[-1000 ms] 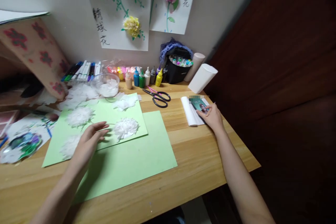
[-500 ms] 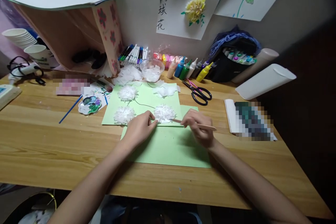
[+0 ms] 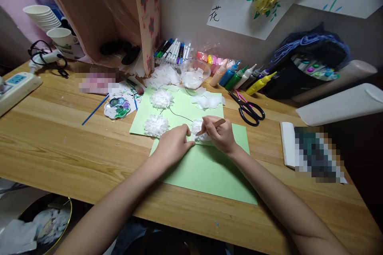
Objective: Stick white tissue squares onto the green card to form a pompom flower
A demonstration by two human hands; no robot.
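Note:
My right hand (image 3: 220,135) grips a flat wooden craft stick (image 3: 220,123), its tip down among the petals of a white tissue-paper flower (image 3: 196,126). The fingers and palm cover much of that flower. On the flower's left edge my left hand (image 3: 176,145) rests with bent fingers, thumb and forefinger at the petals; the other fingertips are hidden. Beneath lies a light green sheet (image 3: 179,113) bearing two more white flowers (image 3: 161,99), loose white tissue (image 3: 206,99) and thin drawn dark lines. A second green sheet (image 3: 206,175) lies under it, nearer me.
Black-handled scissors (image 3: 249,111) lie right of the sheets, below several paint bottles (image 3: 239,77). A clear bowl (image 3: 194,75) of tissue stands behind. To the left are a paint palette (image 3: 117,107), a blue brush (image 3: 95,109) and a power strip (image 3: 19,89). An open book (image 3: 287,143) lies right.
The view has turned, shifting the desk items. My right hand has moved left over the flower, and the stick now points more steeply down into it. My left hand stays at the flower's edge.

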